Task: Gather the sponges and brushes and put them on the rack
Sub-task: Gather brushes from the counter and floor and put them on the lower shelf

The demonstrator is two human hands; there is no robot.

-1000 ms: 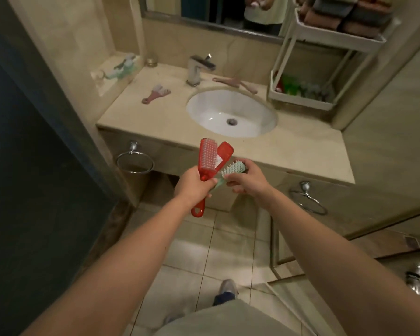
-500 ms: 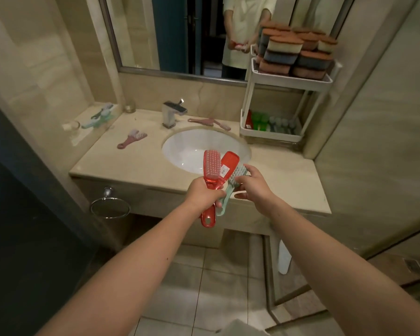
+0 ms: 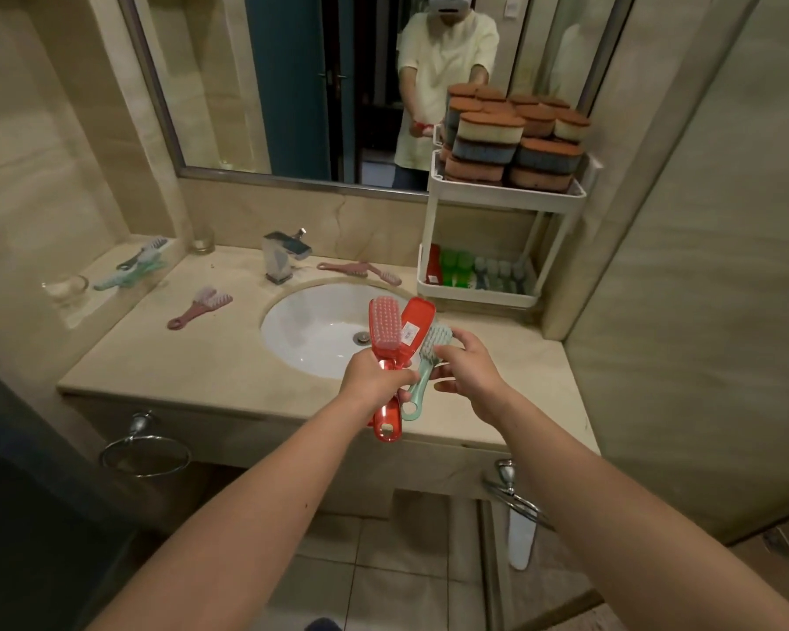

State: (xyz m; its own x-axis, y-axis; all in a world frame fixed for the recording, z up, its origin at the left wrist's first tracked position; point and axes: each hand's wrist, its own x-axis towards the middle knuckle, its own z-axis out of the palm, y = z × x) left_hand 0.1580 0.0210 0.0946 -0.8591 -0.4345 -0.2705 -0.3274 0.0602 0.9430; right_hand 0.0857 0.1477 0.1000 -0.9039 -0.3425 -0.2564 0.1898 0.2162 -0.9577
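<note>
Two glossy red plastic brushes [image 3: 386,327], loop-ended handles, clenched in left hand [image 3: 374,380]; at their 3 o'clock, right hand [image 3: 471,372] pinches pale-green brush [image 3: 432,344] by its bristly head.

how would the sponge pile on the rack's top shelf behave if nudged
The sponges look soft and light, so they'd probably squash rather than slide. Stacked high above the rim of the rack, the pile seems apt to topple.

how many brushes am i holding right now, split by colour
red brushes, gripped in the left hand: 2
pale green brush, held by the right hand: 1
total: 3
</note>
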